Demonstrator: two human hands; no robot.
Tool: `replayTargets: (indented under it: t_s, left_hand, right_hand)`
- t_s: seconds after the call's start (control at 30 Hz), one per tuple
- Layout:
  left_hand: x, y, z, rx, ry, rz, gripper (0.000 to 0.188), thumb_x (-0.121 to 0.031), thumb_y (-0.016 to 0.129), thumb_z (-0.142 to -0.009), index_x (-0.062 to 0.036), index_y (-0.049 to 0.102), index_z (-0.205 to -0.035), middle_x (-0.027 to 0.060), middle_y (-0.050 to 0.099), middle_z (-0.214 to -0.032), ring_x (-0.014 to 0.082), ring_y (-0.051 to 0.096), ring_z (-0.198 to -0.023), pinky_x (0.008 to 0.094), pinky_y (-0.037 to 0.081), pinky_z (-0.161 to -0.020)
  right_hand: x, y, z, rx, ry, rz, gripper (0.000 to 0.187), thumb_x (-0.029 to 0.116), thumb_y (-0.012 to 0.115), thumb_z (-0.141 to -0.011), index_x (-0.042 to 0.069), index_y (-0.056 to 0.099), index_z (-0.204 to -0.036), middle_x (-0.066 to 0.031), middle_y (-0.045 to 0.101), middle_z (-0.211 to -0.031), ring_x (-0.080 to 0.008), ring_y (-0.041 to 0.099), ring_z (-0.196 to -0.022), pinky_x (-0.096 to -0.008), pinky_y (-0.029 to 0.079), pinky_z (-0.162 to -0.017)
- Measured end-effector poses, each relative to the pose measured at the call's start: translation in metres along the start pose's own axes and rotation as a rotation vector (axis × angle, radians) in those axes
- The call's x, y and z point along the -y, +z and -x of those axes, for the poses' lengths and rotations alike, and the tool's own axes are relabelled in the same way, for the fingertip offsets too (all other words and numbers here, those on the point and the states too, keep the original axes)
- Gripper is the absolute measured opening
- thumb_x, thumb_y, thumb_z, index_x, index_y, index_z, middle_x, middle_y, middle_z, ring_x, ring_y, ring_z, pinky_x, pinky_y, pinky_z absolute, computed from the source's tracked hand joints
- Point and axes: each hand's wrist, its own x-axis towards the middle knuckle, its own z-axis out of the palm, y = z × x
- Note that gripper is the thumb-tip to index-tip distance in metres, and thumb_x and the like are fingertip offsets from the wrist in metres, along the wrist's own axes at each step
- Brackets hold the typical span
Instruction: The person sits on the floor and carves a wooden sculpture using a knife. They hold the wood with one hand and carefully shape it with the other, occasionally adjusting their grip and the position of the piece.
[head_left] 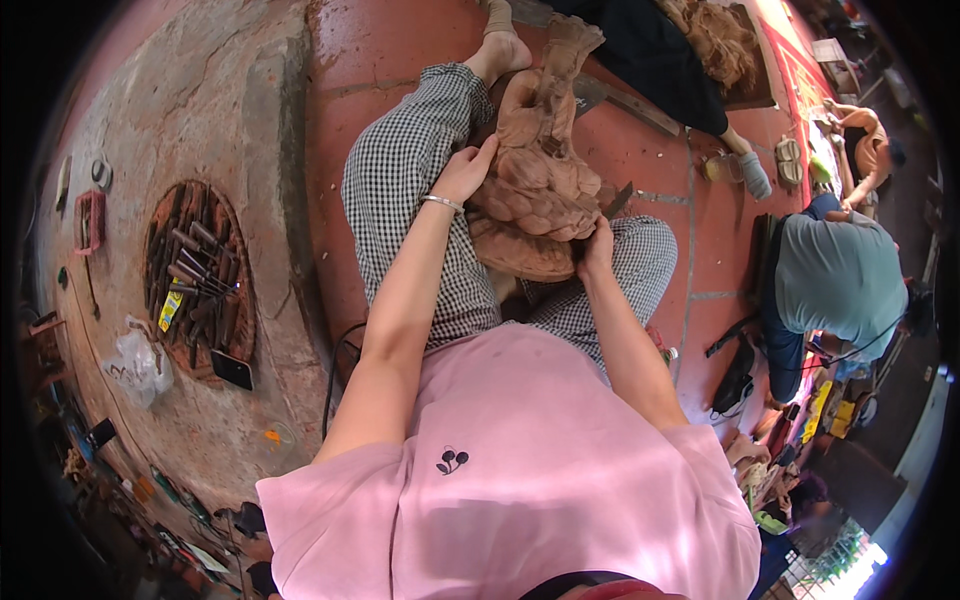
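A reddish-brown wood carving [545, 180] with rounded, lumpy forms leans between my legs, its narrow end pointing away from me. My left hand [466, 172] is closed on its left side, thumb and fingers against the wood. Lower on the right, my right hand [597, 250] grips the carving's edge near its broad, rounded base [522, 250]. A dark pointed blade [620, 198] shows just beyond that hand; whether the hand touches it is hidden. My fingers on the far side of the wood cannot be seen.
On the stone ledge at left, a round tray [250, 250] holds several carving tools; a phone [232, 370] and a plastic bag [140, 365] lie beside it. Another person's dark-clothed leg [670, 60] stretches across the far floor. A person in a grey-green shirt [840, 275] sits at right.
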Motion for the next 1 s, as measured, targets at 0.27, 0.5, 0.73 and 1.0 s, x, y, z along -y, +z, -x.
replayTargets:
  t_s: [0.27,0.5,0.73,1.0]
  left_hand:
    - [-0.037,0.005,0.047,-0.216,0.044,-0.490,0.084,-0.070,0.047,-0.087,0.0052,0.065,-0.119,0.0287,0.068,-0.111,0.0397,0.064,-0.110,0.0419,0.049,-0.095]
    - [-0.055,0.011,0.060,-0.277,0.109,-0.745,0.070,-0.060,0.044,-0.091,0.0036,0.069,-0.109,0.0285,0.070,-0.088,0.0435,0.069,-0.089,0.0484,0.053,-0.082]
    - [-0.046,0.004,0.066,-0.217,0.241,-0.703,0.062,-0.047,0.041,-0.097,0.0092,0.061,-0.115,0.0318,0.066,-0.104,0.0428,0.066,-0.097,0.0480,0.050,-0.090]
    - [-0.005,0.041,0.088,-0.513,0.609,-0.389,0.051,-0.020,0.056,-0.093,0.0050,0.050,-0.137,0.0283,0.044,-0.145,0.0429,0.041,-0.137,0.0431,0.035,-0.112]
  right_hand:
    - [0.009,0.011,-0.006,-0.012,0.169,0.049,0.039,0.030,0.037,-0.104,0.001,0.053,-0.126,-0.0161,0.059,-0.126,-0.0287,0.057,-0.116,-0.0424,0.047,-0.099]
    - [-0.002,0.002,-0.036,-0.002,0.159,0.174,0.041,0.030,0.037,-0.104,-0.001,0.052,-0.127,-0.0160,0.057,-0.126,-0.0277,0.057,-0.114,-0.0413,0.047,-0.097]
    - [0.011,0.013,-0.021,-0.191,-0.153,0.373,0.044,0.033,0.035,-0.105,-0.002,0.058,-0.118,-0.0099,0.063,-0.102,-0.0233,0.061,-0.096,-0.0367,0.049,-0.088]
    - [0.074,0.065,0.037,-0.070,-0.642,0.585,0.030,0.020,0.049,-0.104,-0.003,0.062,-0.117,-0.0026,0.063,-0.088,-0.0124,0.060,-0.075,-0.0254,0.049,-0.075]
